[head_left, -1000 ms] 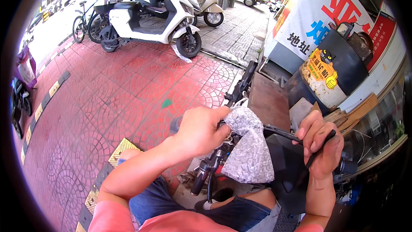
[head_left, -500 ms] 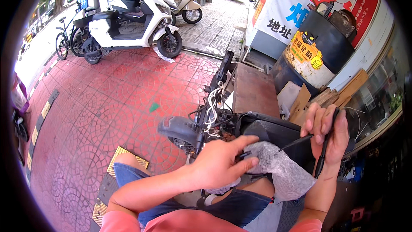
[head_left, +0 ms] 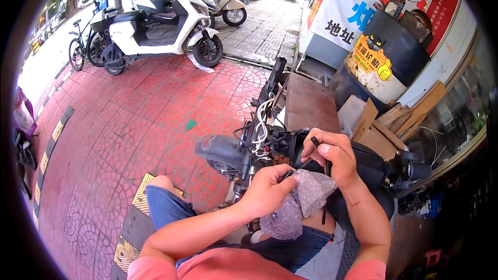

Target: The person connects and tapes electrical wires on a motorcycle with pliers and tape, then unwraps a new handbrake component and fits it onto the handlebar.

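Observation:
My left hand point(head_left: 265, 189) is closed, pinching the top of a crumpled bubble-wrap bundle point(head_left: 315, 191). A short dark end sticks out by its thumb. A second lump of bubble wrap point(head_left: 282, 222) hangs below, over my lap. Close on the right, my right hand point(head_left: 336, 158) is closed around a thin black cord-like piece point(head_left: 324, 215). One end of that piece rises above the thumb and the other hangs down beside the wrap. Whether it is a cable or a stiff rod, and where it runs in the wrap, I cannot tell.
Right in front stands a scooter with a dark seat point(head_left: 365, 161), a bundle of white cables point(head_left: 261, 124) and a black wheel fender point(head_left: 220, 150). Beyond it are a brown board point(head_left: 311, 101), a black drum point(head_left: 386, 54) and wood planks point(head_left: 420, 109). A white scooter point(head_left: 155, 33) is parked far left.
My right hand has moved left and in toward my left hand, bringing the black piece with it. The bubble wrap has shifted left and bunched up; my left hand still grips it.

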{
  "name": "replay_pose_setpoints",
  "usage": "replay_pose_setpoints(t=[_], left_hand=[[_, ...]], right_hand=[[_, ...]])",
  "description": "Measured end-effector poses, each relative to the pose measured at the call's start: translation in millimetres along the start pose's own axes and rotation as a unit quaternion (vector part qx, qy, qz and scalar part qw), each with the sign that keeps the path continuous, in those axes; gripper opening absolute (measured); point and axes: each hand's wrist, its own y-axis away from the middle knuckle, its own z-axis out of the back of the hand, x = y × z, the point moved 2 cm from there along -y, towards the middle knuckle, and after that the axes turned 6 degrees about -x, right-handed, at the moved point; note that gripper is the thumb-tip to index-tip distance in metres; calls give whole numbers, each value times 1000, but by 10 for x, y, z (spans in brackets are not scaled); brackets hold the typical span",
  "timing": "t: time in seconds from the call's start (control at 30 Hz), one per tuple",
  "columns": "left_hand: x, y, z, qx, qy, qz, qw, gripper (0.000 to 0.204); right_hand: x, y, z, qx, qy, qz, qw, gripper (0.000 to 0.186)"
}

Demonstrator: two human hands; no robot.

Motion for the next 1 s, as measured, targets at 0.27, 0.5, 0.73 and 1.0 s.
replay_pose_setpoints(t=[0.27, 0.5, 0.73, 1.0], left_hand=[[96, -40, 219, -18, -53, -16, 998, 24], [-382, 314, 683, -4, -105, 0, 994, 36], [-731, -514, 1702, -115, -227, -99, 962, 18], [-442, -1282, 1567, 22, -328, -329, 885, 30]], right_hand=[[-63, -116, -186, 19, 36, 55, 998, 31], [-176, -234, 15, 9, -137, -72, 988, 35], [-235, -540, -63, -10, 235, -28, 972, 25], [-258, -852, -214, -21, 460, 63, 886, 14]])
